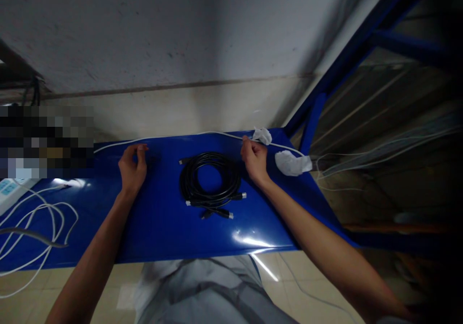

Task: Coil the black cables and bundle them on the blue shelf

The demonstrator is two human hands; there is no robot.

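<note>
A coil of black cables (185,179) with several metal-tipped plugs lies on the blue table (162,232), between my hands and touched by neither. My left hand (133,168) is left of the coil, thumb and fingers curled together near the table's far side. Whatever may be in that pinch is too small to make out. To the right of the coil is my right hand (255,160), its fingers closed beside a thin white cable (231,135) and a crumpled white tissue (263,136). Its fingertips are partly hidden, so I cannot tell what they hold.
Another crumpled white tissue (292,163) lies at the table's right end. Loose white cables (54,218) and a white power strip (14,191) are at the left, near a pixelated patch. A wall (173,34) rises behind the table, and a blue metal frame (313,121) stands at right.
</note>
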